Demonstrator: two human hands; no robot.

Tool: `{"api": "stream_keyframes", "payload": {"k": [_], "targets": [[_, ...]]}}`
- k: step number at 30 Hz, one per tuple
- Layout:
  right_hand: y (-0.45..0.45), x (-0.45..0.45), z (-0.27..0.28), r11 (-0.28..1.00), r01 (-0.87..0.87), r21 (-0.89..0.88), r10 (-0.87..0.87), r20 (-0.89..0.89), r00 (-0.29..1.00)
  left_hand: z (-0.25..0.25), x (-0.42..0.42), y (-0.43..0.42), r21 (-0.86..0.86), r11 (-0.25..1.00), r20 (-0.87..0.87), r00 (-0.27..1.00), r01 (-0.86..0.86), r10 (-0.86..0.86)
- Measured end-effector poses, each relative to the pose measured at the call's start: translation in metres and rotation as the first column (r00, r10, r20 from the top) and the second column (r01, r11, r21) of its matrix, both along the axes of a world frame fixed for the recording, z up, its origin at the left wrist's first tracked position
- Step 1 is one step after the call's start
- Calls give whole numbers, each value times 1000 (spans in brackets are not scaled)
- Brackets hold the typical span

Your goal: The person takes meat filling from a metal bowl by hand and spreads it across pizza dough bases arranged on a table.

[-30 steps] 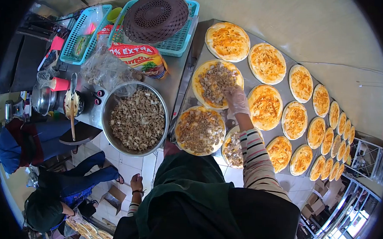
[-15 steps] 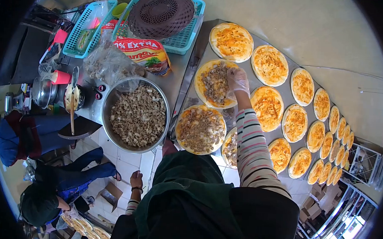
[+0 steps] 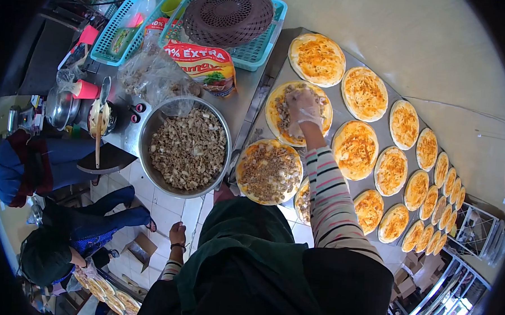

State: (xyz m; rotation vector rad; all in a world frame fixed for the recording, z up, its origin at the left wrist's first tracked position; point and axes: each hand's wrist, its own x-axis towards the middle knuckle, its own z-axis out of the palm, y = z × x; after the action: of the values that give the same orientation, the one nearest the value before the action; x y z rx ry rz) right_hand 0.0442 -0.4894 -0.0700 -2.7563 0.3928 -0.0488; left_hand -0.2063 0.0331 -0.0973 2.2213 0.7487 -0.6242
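My right hand [image 3: 303,108], in a clear plastic glove, presses on the crumbled meat topping of a round flatbread [image 3: 275,120] on the metal table; its fingertips are hidden in the topping. Just below lies a second flatbread covered with meat [image 3: 269,172]. A third topped one [image 3: 303,202] is partly behind my striped sleeve. My left hand [image 3: 177,234] hangs low over the floor, bare, with a dark bracelet and its fingers curled; what they hold, if anything, is hidden. Left of the table gap stands a large steel bowl [image 3: 228,151] of chopped meat.
Several sauced flatbreads [image 3: 355,150] fill the table to the right. Behind the bowl are a plastic bag [image 3: 154,77], a red packet [image 3: 208,68] and turquoise baskets [image 3: 262,48] with a brown lid [image 3: 229,16]. A co-worker [image 3: 48,255] is at lower left, another person's legs [image 3: 38,168] above.
My right hand has moved left across the upper flatbread, and its topping is more spread out. The whole view has shifted slightly. My left hand stays low.
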Motion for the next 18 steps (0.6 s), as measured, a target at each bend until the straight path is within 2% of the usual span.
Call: {"api": "stream_keyframes", "payload": {"k": [2, 3, 4, 7, 8, 10, 11, 13, 15, 17, 18], "targets": [[4, -7, -6, 998, -37, 48, 36, 5, 999, 2, 1, -3, 15, 999, -11, 999, 35, -35], [12, -9, 11, 997, -10, 75, 13, -43, 999, 1, 1, -4, 29, 997, -13, 997, 72, -72], [20, -13, 23, 995, 18, 101, -8, -90, 996, 0, 0, -3, 28, 997, -16, 997, 71, -71], [31, -27, 28, 988, 48, 144, -37, -78, 996, -3, -1, 0, 6, 999, 31, 998, 48, -48], [27, -32, 23, 989, 51, 138, -40, -81, 996, -4, -1, 1, 21, 998, 13, 998, 54, -54], [22, -39, 17, 995, -95, 5, 95, -89, 991, -2, -1, -1, 32, 998, -4, 998, 55, -55], [25, -46, 14, 995, -95, 4, 95, -91, 991, 1, -1, -1, 37, 998, -2, 999, 51, -51], [39, -61, 33, 980, 98, 175, -66, -182, 981, -7, -5, 5, 38, 998, 2, 999, 47, -47], [33, -66, 29, 980, 91, 179, -59, -175, 983, -16, -8, 11, -41, 998, -60, 997, -48, 45], [35, -66, 27, 978, 80, 193, -46, -171, 984, -14, -8, 12, -25, 998, -57, 997, -50, 49], [41, -64, 45, 983, 45, 180, -17, -152, 988, -10, -8, 11, -12, 999, -55, 998, -44, 43]]}}
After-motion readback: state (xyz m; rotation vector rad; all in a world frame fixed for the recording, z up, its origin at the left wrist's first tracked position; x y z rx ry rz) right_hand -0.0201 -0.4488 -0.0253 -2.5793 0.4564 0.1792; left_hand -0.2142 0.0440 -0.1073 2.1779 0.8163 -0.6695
